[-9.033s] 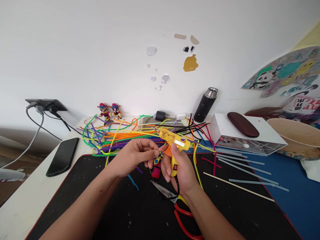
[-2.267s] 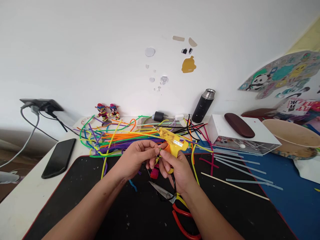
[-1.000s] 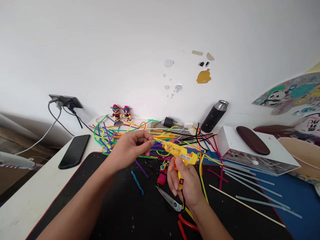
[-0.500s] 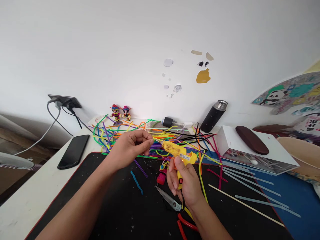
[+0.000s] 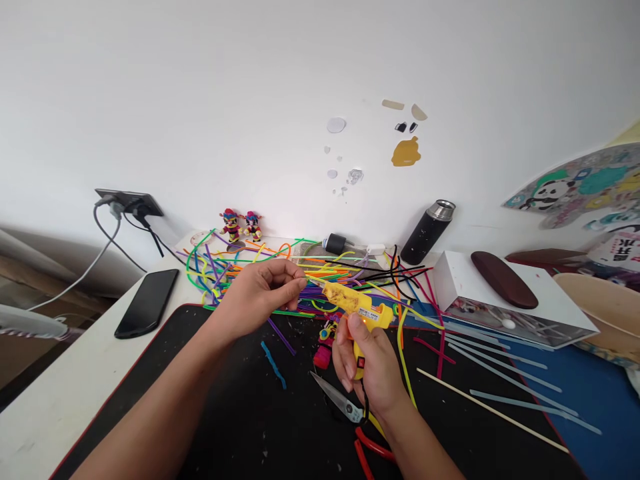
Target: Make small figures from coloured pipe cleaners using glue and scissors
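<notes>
My right hand is wrapped round the handle of a yellow glue gun, its nozzle aimed left at my left fingertips. My left hand is raised in a pinch on a small piece I cannot make out, right at the nozzle tip. A small colourful pipe-cleaner figure lies on the black mat just under the gun. Behind both hands spreads a pile of coloured pipe cleaners.
Scissors with red handles lie below my right hand. A black phone rests at the left, two small figures and a black flask at the back, a white box and clear glue sticks at the right.
The figure my hands held together earlier now lies on the mat. My left hand has risen to the gun's nozzle. In the last second almost nothing has shifted.
</notes>
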Demonstrator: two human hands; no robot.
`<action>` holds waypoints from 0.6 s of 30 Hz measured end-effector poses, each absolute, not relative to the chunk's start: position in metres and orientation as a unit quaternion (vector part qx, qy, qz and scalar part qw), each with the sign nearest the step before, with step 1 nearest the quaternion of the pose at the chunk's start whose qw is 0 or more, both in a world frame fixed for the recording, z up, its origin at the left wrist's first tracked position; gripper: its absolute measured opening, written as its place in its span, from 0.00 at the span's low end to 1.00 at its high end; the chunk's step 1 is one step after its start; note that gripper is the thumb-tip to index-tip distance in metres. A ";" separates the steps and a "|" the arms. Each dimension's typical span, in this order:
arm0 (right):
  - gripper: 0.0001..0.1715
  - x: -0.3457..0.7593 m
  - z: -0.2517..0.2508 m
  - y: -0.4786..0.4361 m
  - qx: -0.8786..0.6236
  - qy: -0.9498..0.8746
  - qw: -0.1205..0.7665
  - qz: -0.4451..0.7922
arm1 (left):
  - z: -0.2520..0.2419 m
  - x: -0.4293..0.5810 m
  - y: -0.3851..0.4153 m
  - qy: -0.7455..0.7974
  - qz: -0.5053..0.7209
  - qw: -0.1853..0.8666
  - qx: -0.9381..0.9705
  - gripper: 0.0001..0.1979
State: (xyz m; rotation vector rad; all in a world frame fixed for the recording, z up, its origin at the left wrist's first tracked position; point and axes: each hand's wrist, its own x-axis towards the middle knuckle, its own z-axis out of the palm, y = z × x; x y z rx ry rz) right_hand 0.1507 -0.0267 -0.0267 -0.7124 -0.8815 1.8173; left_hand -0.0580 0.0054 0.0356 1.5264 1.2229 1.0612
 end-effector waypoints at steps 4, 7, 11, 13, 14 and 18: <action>0.31 0.151 -0.026 -0.026 -0.296 -0.361 0.478 0.744 | 0.036 -0.057 0.004 0.493 0.431 0.447 0.610 0.10; 0.31 0.151 -0.026 -0.026 -0.300 -0.362 0.471 0.747 | 0.037 -0.057 0.004 0.493 0.434 0.450 0.605 0.11; 0.31 0.151 -0.026 -0.027 -0.300 -0.360 0.466 0.750 | 0.037 -0.057 0.004 0.494 0.436 0.452 0.602 0.11; 0.31 0.150 -0.027 -0.027 -0.297 -0.357 0.468 0.752 | 0.037 -0.057 0.004 0.493 0.437 0.452 0.601 0.11; 0.31 0.150 -0.027 -0.027 -0.294 -0.357 0.469 0.752 | 0.037 -0.057 0.004 0.493 0.438 0.452 0.601 0.11; 0.31 0.150 -0.029 -0.026 -0.290 -0.358 0.469 0.753 | 0.038 -0.056 0.003 0.491 0.441 0.455 0.597 0.11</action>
